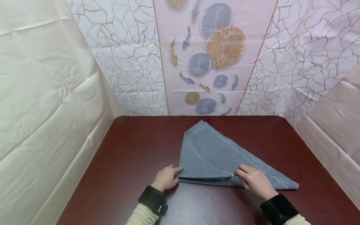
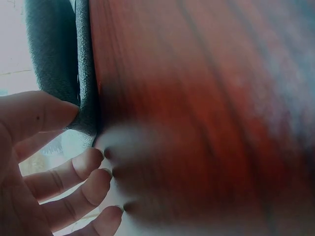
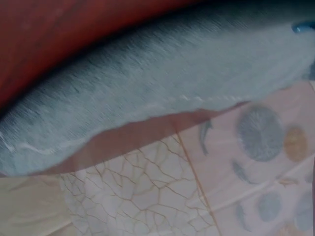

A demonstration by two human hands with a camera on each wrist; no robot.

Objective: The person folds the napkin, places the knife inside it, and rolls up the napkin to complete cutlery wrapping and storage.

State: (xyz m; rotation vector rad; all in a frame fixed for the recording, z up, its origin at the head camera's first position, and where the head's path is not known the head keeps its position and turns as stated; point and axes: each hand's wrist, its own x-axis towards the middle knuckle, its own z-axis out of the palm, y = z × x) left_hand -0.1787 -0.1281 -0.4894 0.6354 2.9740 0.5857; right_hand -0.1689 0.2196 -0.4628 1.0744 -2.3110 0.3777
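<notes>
A grey-blue cloth (image 1: 211, 153) with wavy white stitching along its edges lies folded on the table, its long point reaching to the right. At its lower left corner rests my left hand (image 1: 166, 177), index finger extended onto the edge. In the left wrist view the thumb (image 2: 49, 114) touches the cloth's thick edge (image 2: 84, 64), and the other fingertips meet the tabletop. My right hand (image 1: 256, 181) pinches the upper layer's edge near the front, lifting it slightly from the layer below. The right wrist view shows the cloth (image 3: 162, 73) but not the fingers.
The dark red-brown table (image 1: 135, 150) has rounded far corners. Behind it hangs a patterned curtain (image 1: 135, 56) with fish and round motifs; plain cream cloth (image 1: 56, 109) hangs on the left. A bit of bright blue (image 1: 225, 178) shows in the cloth's front opening.
</notes>
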